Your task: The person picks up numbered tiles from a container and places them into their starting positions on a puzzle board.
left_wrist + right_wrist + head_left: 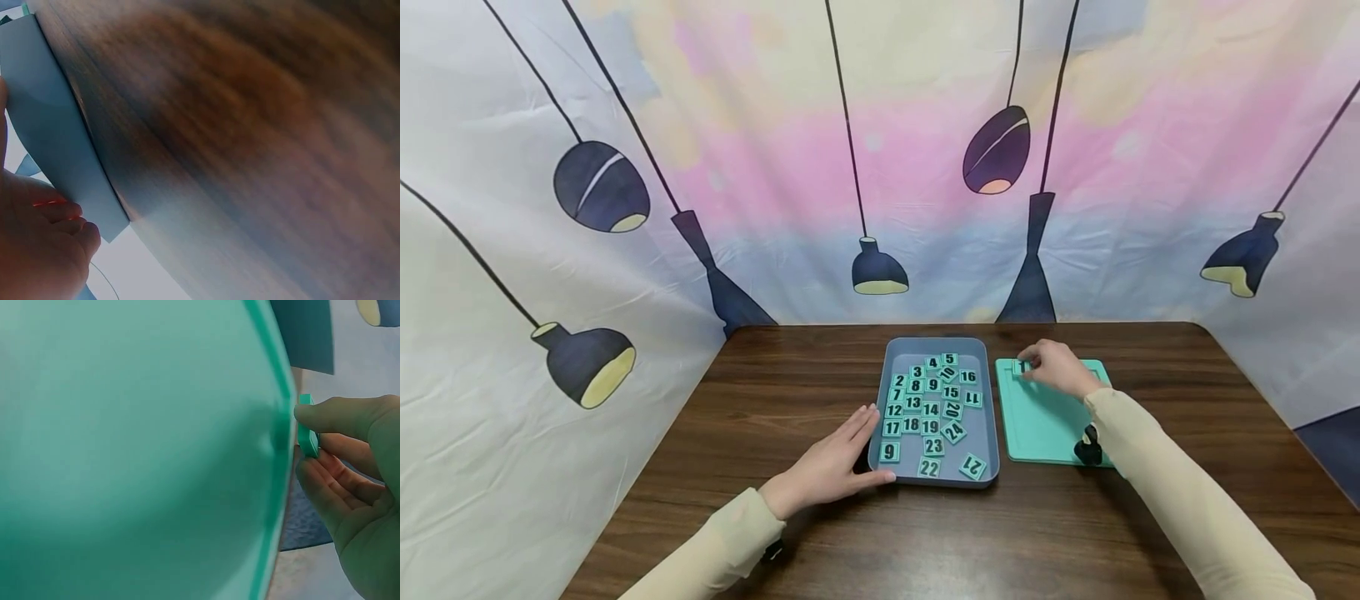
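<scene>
Pinching tile (1019,367) at green board (1037,425) far-left corner: right hand (1060,367). Left hand (826,467), thumb spread, touching tray (917,347) left of board.

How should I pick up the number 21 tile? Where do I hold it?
Probably pinch two opposite edges, coming straight from above: the 21 tile lies flat, apart from the 22 tile, and the tray has raised walls that could block a low reach.

Smooth plastic-looking green board (1045,425); glossy wood-grain table (925,542).
</scene>
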Motion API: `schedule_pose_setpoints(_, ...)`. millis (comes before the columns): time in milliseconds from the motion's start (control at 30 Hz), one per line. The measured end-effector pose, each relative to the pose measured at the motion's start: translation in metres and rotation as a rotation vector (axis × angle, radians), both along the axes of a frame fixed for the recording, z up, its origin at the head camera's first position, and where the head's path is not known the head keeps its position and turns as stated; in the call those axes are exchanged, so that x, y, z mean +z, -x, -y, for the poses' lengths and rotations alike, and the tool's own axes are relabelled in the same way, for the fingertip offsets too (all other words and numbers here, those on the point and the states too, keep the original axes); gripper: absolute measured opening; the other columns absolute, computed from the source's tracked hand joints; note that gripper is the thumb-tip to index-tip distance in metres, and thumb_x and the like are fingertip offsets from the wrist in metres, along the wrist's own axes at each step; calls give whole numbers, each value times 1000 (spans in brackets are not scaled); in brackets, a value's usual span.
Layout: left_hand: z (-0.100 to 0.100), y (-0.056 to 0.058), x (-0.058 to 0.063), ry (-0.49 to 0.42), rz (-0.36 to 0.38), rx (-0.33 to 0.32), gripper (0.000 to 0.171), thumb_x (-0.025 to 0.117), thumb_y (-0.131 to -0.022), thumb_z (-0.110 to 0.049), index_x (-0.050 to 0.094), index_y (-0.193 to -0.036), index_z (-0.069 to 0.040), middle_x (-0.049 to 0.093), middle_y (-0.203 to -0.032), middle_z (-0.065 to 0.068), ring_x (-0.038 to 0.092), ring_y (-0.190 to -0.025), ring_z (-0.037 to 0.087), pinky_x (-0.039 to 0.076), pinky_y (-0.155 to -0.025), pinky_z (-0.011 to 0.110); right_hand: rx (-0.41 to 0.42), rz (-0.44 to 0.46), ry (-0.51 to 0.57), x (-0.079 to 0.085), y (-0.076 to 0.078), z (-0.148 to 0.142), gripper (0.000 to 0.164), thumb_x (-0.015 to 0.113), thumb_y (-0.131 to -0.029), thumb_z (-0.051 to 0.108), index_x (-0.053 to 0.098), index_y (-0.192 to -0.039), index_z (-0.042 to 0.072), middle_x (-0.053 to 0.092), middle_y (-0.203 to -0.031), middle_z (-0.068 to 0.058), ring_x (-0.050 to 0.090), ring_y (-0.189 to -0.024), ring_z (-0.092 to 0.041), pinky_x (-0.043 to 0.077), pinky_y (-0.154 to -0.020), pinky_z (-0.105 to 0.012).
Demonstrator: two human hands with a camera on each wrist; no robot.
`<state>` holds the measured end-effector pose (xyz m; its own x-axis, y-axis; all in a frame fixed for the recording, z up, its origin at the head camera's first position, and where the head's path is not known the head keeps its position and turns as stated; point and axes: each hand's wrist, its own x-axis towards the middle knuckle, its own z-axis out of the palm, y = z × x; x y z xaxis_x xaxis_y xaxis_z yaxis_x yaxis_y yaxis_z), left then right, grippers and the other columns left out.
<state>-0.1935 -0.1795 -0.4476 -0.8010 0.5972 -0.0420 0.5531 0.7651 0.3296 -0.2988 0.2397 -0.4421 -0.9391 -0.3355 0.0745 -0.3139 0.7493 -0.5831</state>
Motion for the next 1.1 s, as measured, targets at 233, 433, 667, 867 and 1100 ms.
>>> schedule_pose_setpoints(233, 1, -2, 0, 2, -7, 9, 105, 47, -90, -79, 19, -162, -6, 14, -168, 11, 10, -154, 22, 30, -117, 46, 27, -16, -23, -9, -3, 2, 34, 74, -91, 5, 67, -121, -10, 62, -110, -24, 63, -93, -35, 54, -73, -44)
schedule_pose_setpoints(433, 0, -3, 0, -2, -3, 15, 106, 46, -90, -79, 19, -162, -7, 14, -168, 11, 10, -154, 22, 31, -117, 46, 27, -23, -15, -8, -5, 8, 34, 74, -91, 4, 67, -121, -10, 60, -112, -25, 62, -93, -34, 54, -72, -43)
schedule_pose_setpoints(667, -1, -3, 0, 0, -11, 12, 105, 47, -90, -78, 20, -161, -6, 15, -168, 12, 10, -154, 22, 31, -117, 46, 15, -5, -2, -8, -5, 12, 34, 72, -93, 4, 66, -123, -10, 59, -116, -25, 62, -97, -35, 55, -73, -43)
schedule_pose_setpoints(867, -1, -4, 1, -9, -12, 5, 105, 48, -90, -77, 20, -161, -6, 16, -167, 13, 11, -154, 23, 32, -116, 47, 9, 2, -7, -5, -3, 12, 37, 72, -92, 6, 65, -125, -10, 59, -120, -27, 62, -102, -40, 56, -76, -46)
schedule_pose_setpoints(1100, -2, -5, 0, -9, -9, 4, 105, 48, -91, -77, 20, -161, -5, 16, -167, 14, 12, -154, 24, 32, -116, 48, 16, -31, 11, 18, 7, 19, 40, 69, -96, 11, 63, -130, -9, 57, -125, -27, 59, -109, -42, 53, -84, -52)
